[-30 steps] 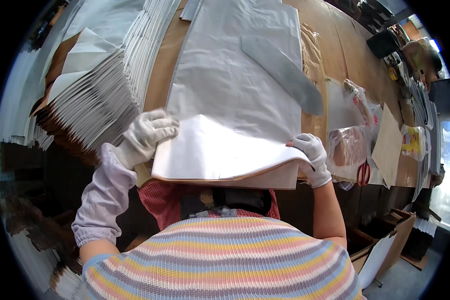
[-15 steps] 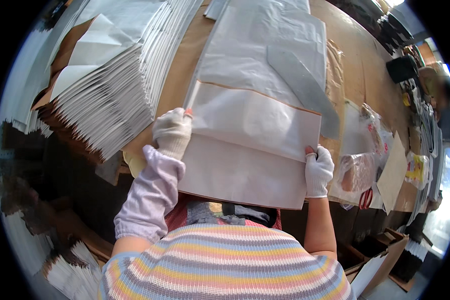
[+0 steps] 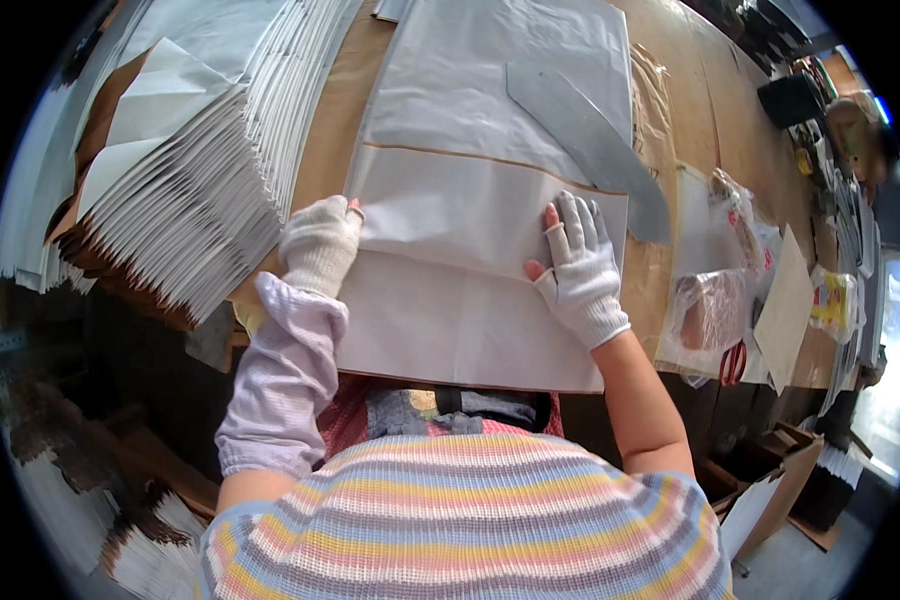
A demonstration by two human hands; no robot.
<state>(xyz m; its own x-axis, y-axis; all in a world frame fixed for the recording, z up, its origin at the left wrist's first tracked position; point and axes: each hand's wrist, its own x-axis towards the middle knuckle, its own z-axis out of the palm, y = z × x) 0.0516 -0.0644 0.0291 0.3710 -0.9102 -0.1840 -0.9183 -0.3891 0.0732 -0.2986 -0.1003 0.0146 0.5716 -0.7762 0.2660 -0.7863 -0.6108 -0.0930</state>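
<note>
A large white paper sheet (image 3: 460, 325) lies at the table's near edge, its brown-edged upper part folded down as a flap (image 3: 445, 200). At the fold's left side my left hand (image 3: 320, 240), in a white glove with bare thumb tip, is closed on the paper's edge; its other fingers are mostly hidden. My right hand (image 3: 585, 270), gloved with thumb and index tips bare, lies flat with spread fingers on the right part of the flap. Just beyond it, a flat grey angled plate (image 3: 590, 135) rests on more white sheets (image 3: 430, 80).
A thick fanned stack of folded white papers with brown insides (image 3: 190, 190) stands at left. To the right lie clear plastic bags (image 3: 710, 310), red-handled scissors (image 3: 733, 362) and a beige card (image 3: 785, 310). A cardboard box (image 3: 770, 490) sits below at right.
My right hand has let go of the sheet's right edge and moved left and up onto the flap, fingers spread. My left hand stays at the left edge. The whole view has shifted slightly.
</note>
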